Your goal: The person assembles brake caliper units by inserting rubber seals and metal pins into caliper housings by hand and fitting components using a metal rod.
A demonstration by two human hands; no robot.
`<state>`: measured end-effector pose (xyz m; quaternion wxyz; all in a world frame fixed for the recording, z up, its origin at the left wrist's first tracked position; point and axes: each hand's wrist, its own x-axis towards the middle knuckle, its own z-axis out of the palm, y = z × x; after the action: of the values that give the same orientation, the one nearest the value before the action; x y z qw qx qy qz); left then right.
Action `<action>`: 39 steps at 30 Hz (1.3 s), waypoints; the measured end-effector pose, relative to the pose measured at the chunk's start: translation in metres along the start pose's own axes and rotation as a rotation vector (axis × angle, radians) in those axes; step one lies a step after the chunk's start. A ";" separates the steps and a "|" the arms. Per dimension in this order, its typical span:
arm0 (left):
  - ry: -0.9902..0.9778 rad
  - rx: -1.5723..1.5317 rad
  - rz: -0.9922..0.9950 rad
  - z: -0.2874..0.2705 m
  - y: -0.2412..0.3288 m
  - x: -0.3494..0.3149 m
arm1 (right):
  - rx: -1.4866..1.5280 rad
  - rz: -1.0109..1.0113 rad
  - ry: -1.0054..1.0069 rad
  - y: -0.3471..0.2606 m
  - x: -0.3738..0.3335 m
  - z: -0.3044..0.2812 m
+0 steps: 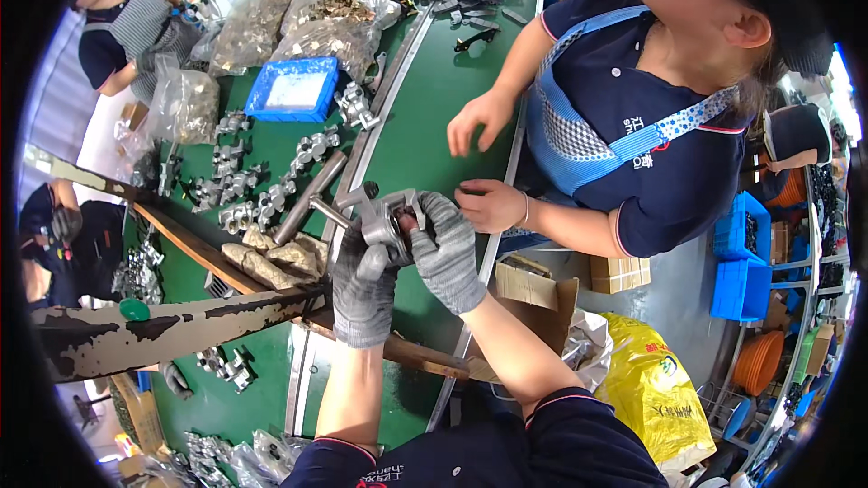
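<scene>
Both of my hands wear grey knit gloves and meet over the green table. My left hand [363, 294] is closed around a silver metal casting [380, 228] with a round opening. From the right, my right hand [448, 258] grips the same casting, its fingers at the opening; what the fingertips touch is hidden. Just left of my hands lies a T-shaped steel tool [310, 197], its thin bar pointing towards the casting. Beneath it are crumpled tan work gloves [271, 260]. Several similar silver castings [303, 152] lie beyond in loose rows.
A worn metal beam [181, 330] and a wooden strip [194, 248] cross the table at left. Across it are a blue tray [292, 90] and plastic bags of parts [330, 23]. A co-worker [633, 117] stands close at right, bare hands near mine. A yellow sack [655, 389] stands below.
</scene>
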<state>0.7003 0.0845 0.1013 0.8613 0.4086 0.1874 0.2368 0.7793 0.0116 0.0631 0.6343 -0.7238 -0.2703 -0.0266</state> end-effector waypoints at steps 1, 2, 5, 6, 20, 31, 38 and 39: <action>-0.011 -0.017 -0.030 -0.019 -0.007 0.003 | 0.014 0.036 -0.052 0.000 0.003 0.001; -0.011 -0.015 -0.027 -0.025 -0.009 0.004 | 0.016 0.034 -0.051 0.005 0.001 0.003; -0.008 -0.047 -0.169 -0.036 -0.012 0.011 | 0.051 0.118 -0.248 0.024 -0.005 -0.001; -0.009 -0.048 -0.167 -0.036 -0.011 0.010 | 0.051 0.116 -0.248 0.023 -0.005 -0.005; -0.125 0.120 -0.018 -0.031 -0.002 -0.011 | 0.115 0.141 -0.176 0.010 -0.023 0.001; -0.091 -0.098 -0.183 -0.063 -0.022 -0.004 | -0.084 0.122 -0.173 0.024 -0.031 0.012; 0.171 0.033 -0.387 -0.094 -0.058 -0.006 | -0.127 -0.146 -0.454 0.068 -0.053 -0.002; 0.179 0.025 -0.433 -0.087 -0.047 -0.012 | -0.089 0.008 -0.602 0.060 -0.046 -0.012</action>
<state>0.6572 0.1054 0.0137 0.8669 0.3469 0.3491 0.0796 0.7696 -0.0190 -0.0060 0.4933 -0.7273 -0.4420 0.1797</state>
